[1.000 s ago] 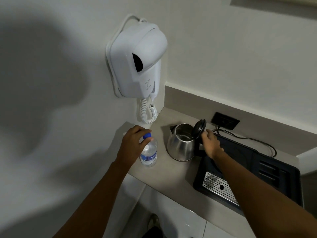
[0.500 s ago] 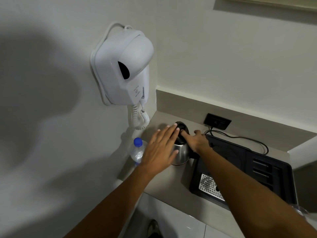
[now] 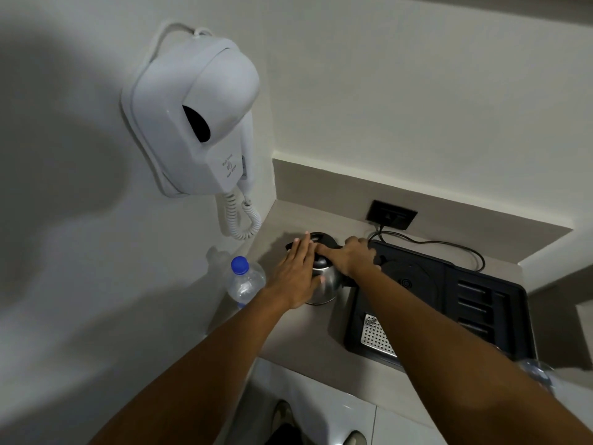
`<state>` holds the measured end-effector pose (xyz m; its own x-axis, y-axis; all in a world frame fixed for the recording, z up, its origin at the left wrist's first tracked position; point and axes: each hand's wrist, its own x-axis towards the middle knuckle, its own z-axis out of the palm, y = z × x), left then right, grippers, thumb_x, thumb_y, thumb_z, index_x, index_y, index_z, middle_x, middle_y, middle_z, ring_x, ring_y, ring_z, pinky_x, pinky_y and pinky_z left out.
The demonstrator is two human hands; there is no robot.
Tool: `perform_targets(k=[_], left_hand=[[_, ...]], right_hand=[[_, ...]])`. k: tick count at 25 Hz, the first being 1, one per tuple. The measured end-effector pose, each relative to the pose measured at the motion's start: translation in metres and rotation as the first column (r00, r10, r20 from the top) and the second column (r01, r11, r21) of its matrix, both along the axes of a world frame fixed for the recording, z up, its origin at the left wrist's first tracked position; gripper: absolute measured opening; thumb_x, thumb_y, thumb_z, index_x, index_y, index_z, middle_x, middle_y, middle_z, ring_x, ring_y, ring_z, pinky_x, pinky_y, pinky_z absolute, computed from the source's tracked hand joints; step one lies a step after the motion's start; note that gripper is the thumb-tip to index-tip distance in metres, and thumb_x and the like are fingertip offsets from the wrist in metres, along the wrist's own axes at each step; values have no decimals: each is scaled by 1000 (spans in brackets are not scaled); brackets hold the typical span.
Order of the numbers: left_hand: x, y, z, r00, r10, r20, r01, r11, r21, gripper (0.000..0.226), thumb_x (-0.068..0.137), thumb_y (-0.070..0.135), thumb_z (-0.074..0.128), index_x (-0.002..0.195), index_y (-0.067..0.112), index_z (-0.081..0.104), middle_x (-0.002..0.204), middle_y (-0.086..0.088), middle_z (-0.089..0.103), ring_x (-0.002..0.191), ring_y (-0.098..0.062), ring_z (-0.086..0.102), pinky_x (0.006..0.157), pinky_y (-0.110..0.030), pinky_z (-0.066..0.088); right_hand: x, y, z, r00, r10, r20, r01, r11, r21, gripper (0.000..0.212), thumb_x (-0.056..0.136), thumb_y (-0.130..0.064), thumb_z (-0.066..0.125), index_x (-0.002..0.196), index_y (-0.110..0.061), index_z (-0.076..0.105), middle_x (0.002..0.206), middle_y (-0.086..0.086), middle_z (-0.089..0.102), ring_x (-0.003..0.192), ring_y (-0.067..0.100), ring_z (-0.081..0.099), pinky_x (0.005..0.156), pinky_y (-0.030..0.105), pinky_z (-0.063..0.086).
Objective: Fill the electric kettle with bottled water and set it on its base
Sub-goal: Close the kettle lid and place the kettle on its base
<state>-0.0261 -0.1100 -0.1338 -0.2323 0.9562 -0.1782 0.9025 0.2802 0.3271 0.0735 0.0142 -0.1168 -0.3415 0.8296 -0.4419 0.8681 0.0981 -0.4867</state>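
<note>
The steel electric kettle (image 3: 324, 285) stands on the counter, just left of the black tray, and its black lid (image 3: 321, 237) is down. My left hand (image 3: 296, 277) lies flat over the kettle's left side with straight fingers reaching onto the lid. My right hand (image 3: 353, 256) wraps the handle side of the kettle, index finger stretched onto the lid. The clear water bottle (image 3: 245, 282) with a blue cap stands upright to the left, free of both hands. The round black kettle base (image 3: 409, 281) sits bare in the tray.
The black tray (image 3: 491, 303) has slotted compartments and a metal drip grid (image 3: 375, 335). A power cord (image 3: 449, 244) runs to a wall socket (image 3: 392, 215). A white hair dryer (image 3: 199, 123) hangs on the left wall. Some clear plastic (image 3: 539, 374) shows by my right forearm.
My left hand left the bottle's cap and moved right onto the kettle. The lid, open a second ago, is now down. My right hand stayed at the handle.
</note>
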Motion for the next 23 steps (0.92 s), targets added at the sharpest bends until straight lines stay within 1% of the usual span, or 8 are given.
perform_targets(k=[3,5,7,10,14,18,20,23], left_hand=[[0,3,-1,997,1,-80,0,1000,13,73,100,42,38,149,3,1,160,-12,-12,146,-29,-4,120,-42,5],[0,5,-1,989,2,-149,3,999,34,65,101,37,35,149,2,9,160,-16,-6,146,-30,1,120,-42,6],[-1,8,-1,977,-1,-214,15,998,65,58,102,33,36,147,2,19,160,-17,3,146,-31,8,120,-42,7],[-3,14,3,975,20,-219,6,993,114,54,99,32,44,144,4,32,159,-15,15,145,-29,13,120,-41,8],[-4,15,12,984,12,-176,19,984,175,51,98,30,48,140,4,40,157,-15,21,144,-30,17,119,-40,7],[17,24,31,996,11,-94,19,950,312,48,97,28,51,137,2,46,154,-15,29,138,-34,30,117,-41,14],[33,38,42,997,-11,-83,40,932,360,47,97,28,52,135,2,48,154,-14,30,137,-33,31,118,-41,14],[56,60,50,993,-50,-104,86,921,381,45,97,30,51,135,7,49,155,-12,28,139,-30,28,117,-39,13]], right_hand=[[18,7,-4,976,165,-141,-161,986,36,89,77,-72,58,138,-8,43,145,19,41,131,40,40,105,53,37],[35,15,-4,934,289,-210,-291,957,21,68,85,-57,61,130,-8,47,133,18,51,119,33,51,97,41,44],[47,23,-2,894,418,-162,-422,906,8,50,90,-46,60,120,-8,48,120,18,57,108,32,56,85,36,44],[50,26,3,841,533,-95,-531,846,48,39,94,-36,58,117,-7,46,113,20,60,102,34,58,83,39,46],[58,25,14,817,556,-154,-544,831,119,34,95,-32,57,117,-6,49,109,18,60,98,31,57,80,38,46],[88,40,36,802,569,-181,-529,818,227,31,95,-32,57,111,-5,53,101,16,60,89,29,57,73,36,44],[106,52,45,803,565,-190,-510,816,271,31,95,-33,57,112,-7,53,100,15,60,88,28,57,73,36,44],[140,67,52,815,547,-193,-478,822,309,32,95,-32,57,116,-8,52,102,15,62,88,27,58,75,38,46]])
